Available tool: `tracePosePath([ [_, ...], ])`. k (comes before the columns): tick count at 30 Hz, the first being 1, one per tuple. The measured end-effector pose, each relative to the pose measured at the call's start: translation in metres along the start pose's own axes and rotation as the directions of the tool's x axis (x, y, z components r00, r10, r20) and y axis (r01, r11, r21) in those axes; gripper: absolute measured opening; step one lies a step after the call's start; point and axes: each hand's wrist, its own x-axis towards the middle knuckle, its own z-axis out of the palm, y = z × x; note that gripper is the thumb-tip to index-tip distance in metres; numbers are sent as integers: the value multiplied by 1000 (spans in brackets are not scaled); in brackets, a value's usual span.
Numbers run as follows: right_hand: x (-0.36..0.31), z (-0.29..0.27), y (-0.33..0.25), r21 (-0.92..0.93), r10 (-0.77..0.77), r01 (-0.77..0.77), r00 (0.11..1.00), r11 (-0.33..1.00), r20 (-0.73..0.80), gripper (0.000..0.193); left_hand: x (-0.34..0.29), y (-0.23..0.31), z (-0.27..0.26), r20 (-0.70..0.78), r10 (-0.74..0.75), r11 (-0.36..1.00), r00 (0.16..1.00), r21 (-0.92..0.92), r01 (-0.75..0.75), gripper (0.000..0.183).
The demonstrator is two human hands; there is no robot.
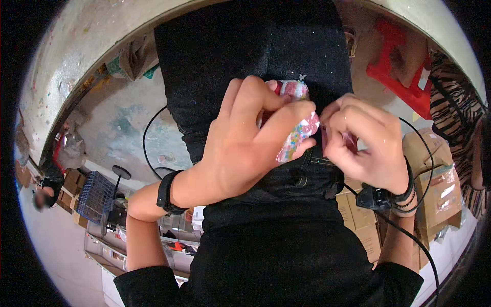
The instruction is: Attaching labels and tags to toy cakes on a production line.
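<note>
Above my lap, my left hand [250,133] is closed around a small pink-and-white thing [302,134] dotted with multicoloured glitter. Its upper end shows past my fingers, and the rest is covered by them, so its kind is unclear. Close beside it on the right, my right hand [365,140] is curled with thumb and fingertips pinched together. A bit of pink shows at those fingertips, too small and blurred to name. Black trousers [245,46] lie beneath both hands.
A pale curved table edge [97,66] arches across the top. To the right are a red plastic stool [399,66] and cardboard boxes [440,194]. A blue wire basket [94,194] and shelves stand at the left. A black cable [409,235] runs by my right arm.
</note>
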Motion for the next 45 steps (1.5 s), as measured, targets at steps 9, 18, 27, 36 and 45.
tracePosePath([
  [9,5,-4,-12,-44,99,-95,991,994,93,21,-1,16,8,2,125,955,992,269,-121,42],
  [18,-11,25,6,-389,-208,126,962,913,-175,18,6,9,4,12,-46,992,999,121,44,50],
  [27,-10,11,-6,-136,53,-74,987,988,-153,22,8,9,6,-10,-35,993,999,110,36,49],
  [36,-9,19,-20,-585,53,-72,997,808,-49,18,7,10,16,65,218,890,974,396,-226,33],
  [45,-14,21,-16,-72,425,-443,887,894,-180,10,-4,13,24,108,401,691,910,616,-378,32],
])
